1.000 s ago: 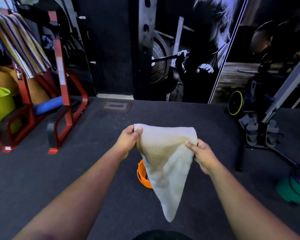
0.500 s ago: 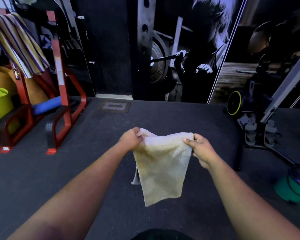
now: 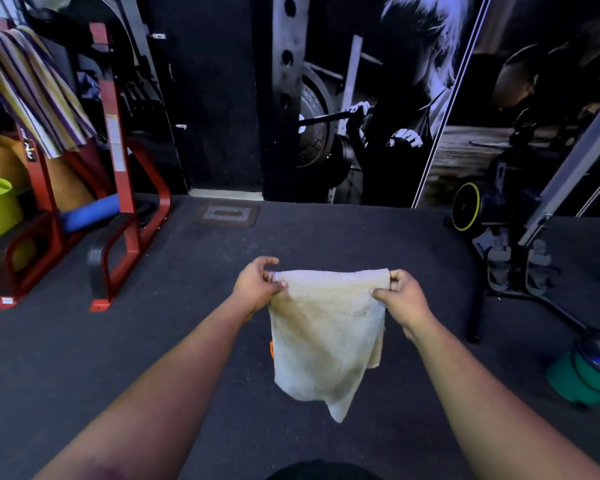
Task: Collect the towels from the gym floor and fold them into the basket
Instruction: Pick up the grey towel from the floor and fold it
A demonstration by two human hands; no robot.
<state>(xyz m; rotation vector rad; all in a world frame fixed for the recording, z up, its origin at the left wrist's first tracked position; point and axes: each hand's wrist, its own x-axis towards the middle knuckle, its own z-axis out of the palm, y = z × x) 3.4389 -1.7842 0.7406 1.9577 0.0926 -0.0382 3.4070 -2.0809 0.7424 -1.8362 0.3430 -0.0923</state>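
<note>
The cream terry-cloth towel (image 3: 328,337), a hanging triangle a second ago, now hangs doubled between left hand (image 3: 257,288) and right hand (image 3: 399,297), fingers pinching its top corners above the mostly hidden orange basket (image 3: 272,348); folding looks partway done

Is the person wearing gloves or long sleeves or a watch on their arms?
No. The left hand and the right hand are both bare, with no gloves. Both forearms are uncovered all the way to the bottom of the picture, so no sleeves show. No watch, bracelet or ring can be seen.
</note>
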